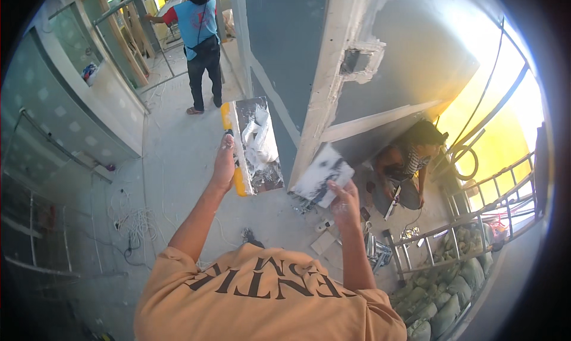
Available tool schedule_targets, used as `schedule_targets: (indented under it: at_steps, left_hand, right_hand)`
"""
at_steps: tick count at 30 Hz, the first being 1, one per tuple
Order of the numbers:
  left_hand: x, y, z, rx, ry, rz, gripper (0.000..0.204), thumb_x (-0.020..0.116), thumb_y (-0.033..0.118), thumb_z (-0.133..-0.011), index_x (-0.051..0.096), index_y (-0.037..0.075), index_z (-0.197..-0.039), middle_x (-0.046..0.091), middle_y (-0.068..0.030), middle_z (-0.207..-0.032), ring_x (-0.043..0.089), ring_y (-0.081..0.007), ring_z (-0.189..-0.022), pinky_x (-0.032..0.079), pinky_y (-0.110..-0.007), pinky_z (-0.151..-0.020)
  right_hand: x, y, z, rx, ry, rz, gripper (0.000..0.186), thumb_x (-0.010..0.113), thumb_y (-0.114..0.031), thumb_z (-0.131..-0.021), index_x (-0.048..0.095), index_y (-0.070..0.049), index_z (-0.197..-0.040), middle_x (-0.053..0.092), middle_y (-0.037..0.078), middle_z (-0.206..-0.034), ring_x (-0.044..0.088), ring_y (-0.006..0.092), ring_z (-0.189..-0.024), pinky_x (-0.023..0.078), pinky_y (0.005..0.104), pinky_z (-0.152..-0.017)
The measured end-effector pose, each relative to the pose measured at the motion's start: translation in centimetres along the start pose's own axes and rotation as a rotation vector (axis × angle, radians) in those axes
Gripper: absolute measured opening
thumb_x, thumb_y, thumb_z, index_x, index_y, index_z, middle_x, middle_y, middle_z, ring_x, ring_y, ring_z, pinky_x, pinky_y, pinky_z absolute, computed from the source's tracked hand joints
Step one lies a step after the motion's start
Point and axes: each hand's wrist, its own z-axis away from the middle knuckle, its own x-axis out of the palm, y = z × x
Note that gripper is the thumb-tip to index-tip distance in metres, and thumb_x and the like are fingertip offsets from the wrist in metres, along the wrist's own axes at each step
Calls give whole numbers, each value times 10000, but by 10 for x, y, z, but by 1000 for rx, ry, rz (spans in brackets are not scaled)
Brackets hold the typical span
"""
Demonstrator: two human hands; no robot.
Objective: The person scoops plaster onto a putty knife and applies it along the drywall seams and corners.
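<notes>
My left hand (223, 165) is closed round the yellow handle of a plastering trowel (266, 182), tilted up in front of me. A thick heap of white filler paste (260, 140) lies on its metal blade. Smeared with the same white paste, a flat rectangular scraper (323, 173) is gripped in my right hand (346, 205), fingers and thumb at its lower right edge. The scraper is to the right of the trowel, apart from it, and in view overlaps the foot of the wall corner (315, 118), whose edges are coated with filler.
A square cutout (355, 63) opens in the grey wall. One person (202, 37) stands at the far left; another (404, 162) crouches at the right, holding a tool. A ladder (455, 240), filled sacks (446, 299) and loose cables (132, 219) are on the floor.
</notes>
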Motion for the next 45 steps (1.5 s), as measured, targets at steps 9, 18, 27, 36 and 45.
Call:
schedule_targets:
  at_steps: [9, 18, 27, 36, 45]
  left_hand:
    - [-66, 26, -91, 63, -89, -97, 594, 442, 420, -1071, 298, 37, -1501, 489, -63, -1321, 472, -133, -1193, 410, -307, -1018]
    - [-78, 22, -176, -45, -285, -77, 550, 446, 387, -1075, 336, 49, -1495, 514, -55, -1304, 500, -130, -1172, 422, -301, -1008]
    - [-30, 36, -80, -523, -142, -180, 583, 308, 492, -1077, 470, 70, -1445, 606, -76, -1326, 594, -204, -1176, 478, -387, -1025]
    - [-149, 105, -109, -191, -147, 154, 632, 257, 551, -1062, 446, 93, -1453, 612, -109, -1317, 623, -267, -1155, 523, -410, -986]
    - [-154, 126, -71, -103, -75, 247, 662, 266, 564, -1059, 401, 80, -1489, 572, -106, -1373, 580, -270, -1215, 472, -411, -1039]
  right_hand:
    - [129, 107, -114, 54, -9, 128, 365, 595, 62, -903, 548, 44, -1264, 653, 103, -1159, 620, 164, -1039, 486, 331, -932]
    - [91, 109, -224, 273, -38, -267, 271, 615, -28, -875, 612, 25, -1142, 676, 91, -1080, 669, 211, -1014, 551, 354, -891]
    - [42, 99, -166, 440, -65, -473, 431, 617, -44, -899, 518, 13, -1315, 666, 103, -1172, 669, 247, -1069, 527, 467, -1003]
    - [193, -279, -151, -1039, 155, 585, 386, 664, -143, -941, 567, 10, -1281, 648, 104, -1198, 618, 182, -1073, 482, 336, -969]
    - [401, -593, -222, -2244, 553, 1227, 333, 544, -82, -946, 612, -98, -1271, 683, 220, -1022, 638, 415, -970, 502, 469, -835]
